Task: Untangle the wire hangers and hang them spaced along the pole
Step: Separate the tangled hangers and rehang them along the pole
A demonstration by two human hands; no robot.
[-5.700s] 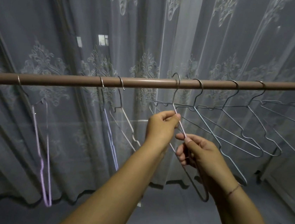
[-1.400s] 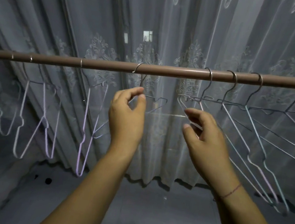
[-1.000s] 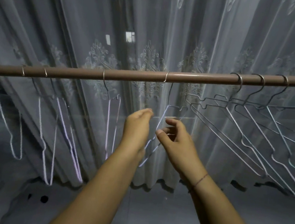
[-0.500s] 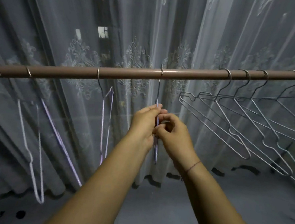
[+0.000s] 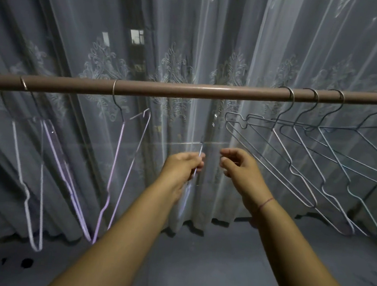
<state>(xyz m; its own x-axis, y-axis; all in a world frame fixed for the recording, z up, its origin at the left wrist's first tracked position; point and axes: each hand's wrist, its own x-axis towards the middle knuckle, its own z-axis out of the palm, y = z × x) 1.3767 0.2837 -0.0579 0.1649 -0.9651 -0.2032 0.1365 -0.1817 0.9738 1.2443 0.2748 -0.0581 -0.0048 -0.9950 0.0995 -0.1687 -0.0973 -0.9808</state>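
- The left hand pinches a blurred wire hanger below the middle of the pole.
- The right hand, just beside it, has curled fingers, loosely open, holding nothing clear.
- Tangled hangers crowd the pole's right end.
- Purple hangers hang spaced toward its left end, before the curtain.

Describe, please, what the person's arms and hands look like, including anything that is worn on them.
Both forearms are bare, with no sleeves in view and no gloves. The left hand shows no ring, watch or band. The right hand is also ringless, but a thin red thread bracelet circles its wrist. Fingernails look short and unpainted.
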